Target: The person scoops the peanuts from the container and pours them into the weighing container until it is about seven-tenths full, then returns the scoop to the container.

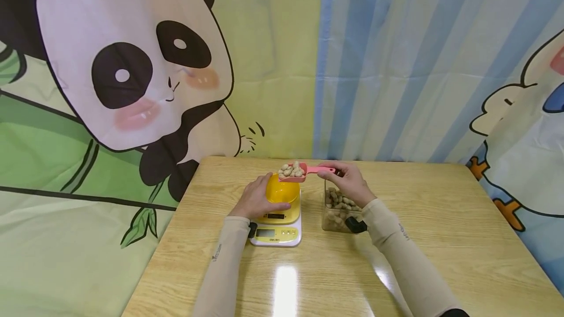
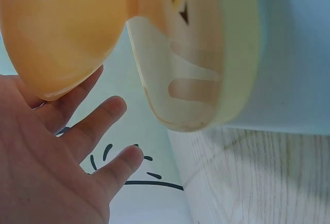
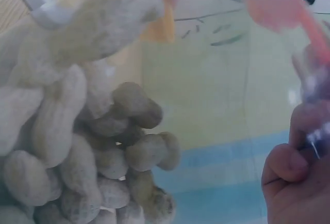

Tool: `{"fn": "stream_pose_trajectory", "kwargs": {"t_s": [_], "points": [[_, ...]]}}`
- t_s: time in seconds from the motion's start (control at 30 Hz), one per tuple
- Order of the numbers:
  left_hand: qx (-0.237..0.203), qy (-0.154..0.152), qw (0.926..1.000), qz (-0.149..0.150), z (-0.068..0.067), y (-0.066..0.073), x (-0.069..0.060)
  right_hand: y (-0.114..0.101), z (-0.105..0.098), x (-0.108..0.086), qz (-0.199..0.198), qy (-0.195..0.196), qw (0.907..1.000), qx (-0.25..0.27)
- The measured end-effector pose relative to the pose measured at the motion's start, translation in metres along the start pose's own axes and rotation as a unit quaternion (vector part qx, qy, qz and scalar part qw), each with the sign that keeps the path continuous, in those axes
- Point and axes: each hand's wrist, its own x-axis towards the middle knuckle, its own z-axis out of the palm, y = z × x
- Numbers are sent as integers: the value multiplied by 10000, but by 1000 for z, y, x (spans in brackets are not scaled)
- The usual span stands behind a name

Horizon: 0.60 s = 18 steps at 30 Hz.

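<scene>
A yellow bowl stands on a yellow and white kitchen scale. My left hand holds the bowl from the left, thumb along its front and fingers at its far side; in the left wrist view some fingers stand apart from the bowl. My right hand pinches the handle of a pink scoop above the bowl's far rim. Peanuts in their shells heap the scoop. Below the right hand is a clear container with many more peanuts.
The wooden table extends to both sides of the scale and container. A curtain with a cartoon panda and blue stripes hangs behind the table's far edge. A black wrist strap piece shows in front of the container.
</scene>
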Motion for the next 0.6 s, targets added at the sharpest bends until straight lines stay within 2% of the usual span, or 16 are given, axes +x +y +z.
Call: {"fn": "stream_pose_trajectory", "kwargs": {"t_s": [0.17,0.4,0.6], "points": [[53,-41,10000,21,1,-1,0,4,3,-2,195,-189,9992,-292],[90,-113,9999,-51,0,1,-1,5,5,-4,58,-315,9989,-354],[72,-36,10000,-30,2,0,0,6,7,-3,60,-385,9967,-706]]}}
